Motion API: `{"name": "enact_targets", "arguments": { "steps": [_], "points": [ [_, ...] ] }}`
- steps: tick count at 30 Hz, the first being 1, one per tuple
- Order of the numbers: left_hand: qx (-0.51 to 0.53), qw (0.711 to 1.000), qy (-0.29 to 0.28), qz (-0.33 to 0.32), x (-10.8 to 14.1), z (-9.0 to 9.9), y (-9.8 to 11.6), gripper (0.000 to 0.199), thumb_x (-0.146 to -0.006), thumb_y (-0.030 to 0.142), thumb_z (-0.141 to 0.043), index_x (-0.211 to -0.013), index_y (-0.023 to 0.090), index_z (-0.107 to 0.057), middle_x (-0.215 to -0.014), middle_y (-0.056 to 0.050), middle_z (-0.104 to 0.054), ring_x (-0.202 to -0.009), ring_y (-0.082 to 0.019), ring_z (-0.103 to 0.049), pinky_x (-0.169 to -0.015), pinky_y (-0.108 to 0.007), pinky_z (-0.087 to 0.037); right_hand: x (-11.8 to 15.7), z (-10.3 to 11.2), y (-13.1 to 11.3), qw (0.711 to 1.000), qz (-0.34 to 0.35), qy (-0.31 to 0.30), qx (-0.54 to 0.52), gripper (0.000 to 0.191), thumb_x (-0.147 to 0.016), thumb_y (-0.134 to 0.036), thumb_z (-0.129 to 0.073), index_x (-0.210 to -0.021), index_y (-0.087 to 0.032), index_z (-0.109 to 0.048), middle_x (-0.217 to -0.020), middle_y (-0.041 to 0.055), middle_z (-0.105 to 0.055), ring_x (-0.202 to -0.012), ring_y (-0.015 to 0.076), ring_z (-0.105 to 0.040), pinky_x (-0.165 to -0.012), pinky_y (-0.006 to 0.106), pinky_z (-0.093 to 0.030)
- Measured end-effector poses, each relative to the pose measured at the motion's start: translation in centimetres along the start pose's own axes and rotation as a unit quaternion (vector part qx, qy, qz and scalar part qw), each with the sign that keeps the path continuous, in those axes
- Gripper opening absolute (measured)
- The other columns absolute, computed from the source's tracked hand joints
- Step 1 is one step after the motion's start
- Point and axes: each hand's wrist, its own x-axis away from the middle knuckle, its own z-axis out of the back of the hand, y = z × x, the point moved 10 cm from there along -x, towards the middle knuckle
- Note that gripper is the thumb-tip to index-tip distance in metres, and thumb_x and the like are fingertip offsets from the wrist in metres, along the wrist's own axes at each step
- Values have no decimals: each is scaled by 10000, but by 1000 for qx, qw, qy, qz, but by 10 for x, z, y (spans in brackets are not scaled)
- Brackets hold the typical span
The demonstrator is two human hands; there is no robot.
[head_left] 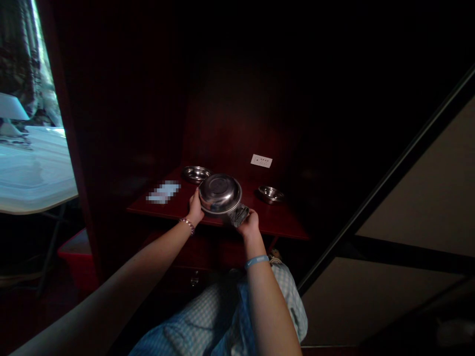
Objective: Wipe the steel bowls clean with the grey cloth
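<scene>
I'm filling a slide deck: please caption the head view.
Left hand gripping a metal bowl, base facing camera, right hand holding crumpled dark material, two more bowls on the red shelf.

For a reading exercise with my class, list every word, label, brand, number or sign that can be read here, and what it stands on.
No words or numbers are readable.
Blue wristband: a pale swoosh-like mark, then letters too blurred to read.
Pale item at the left: pixelated, so any print is hidden.
White socket plate: small dark marks, no legible lettering.
Held metal bowl: none visible.
</scene>
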Motion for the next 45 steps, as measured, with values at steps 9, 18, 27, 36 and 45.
{"name": "enact_targets", "arguments": {
  "steps": [9, 18, 27, 36, 45],
  "points": [
    [17, 999, 38, 24, -1, 5, -3, 181, -906, 282, -585, -832, 166, -701, -852, -41, -756, -907, -169, -701, -891, -287, -531, 2, -19, 8, 997, -24, -79, 9, 111, -685, -92, -484, -676, -189, -537, -617, -3, -662, -554, 134, -638, -708, 335, -598],
    [7, 999, 27, 32, -11, 10, -10, 159, -888, 296, -605, -889, 170, -701, -941, -45, -759, -931, -169, -694, -912, -303, -523, 15, -47, 5, 980, 35, -166, 108, 128, -780, -108, -511, -755, -195, -602, -660, -1, -669, -719, 163, -670, -723, 316, -590],
    [-5, 1000, 13, 12, -8, 6, -7, 145, -866, 265, -610, -825, 155, -695, -831, -34, -744, -825, -156, -686, -843, -279, -518, 26, -56, 3, 968, 72, -191, 148, 263, -596, -9, -573, -762, -213, -582, -609, -101, -598, -527, 59, -518, -521, 142, -444],
    [-13, 1000, 4, 25, -7, 4, -8, 153, -865, 276, -618, -866, 147, -700, -846, -44, -744, -812, -161, -686, -807, -271, -527, 25, -47, 14, 979, 22, -148, 140, 241, -576, -99, -640, -772, -218, -565, -698, -65, -653, -650, 95, -596, -656, 206, -504],
    [-12, 998, -4, 69, -10, 3, -18, 156, -882, 253, -586, -832, 151, -693, -873, -69, -746, -875, -188, -696, -860, -296, -530, 24, -49, 7, 968, 106, -139, 182, 187, -712, -181, -694, -869, -247, -617, -932, -58, -724, -901, 100, -648, -801, 209, -491]
  ]
}}
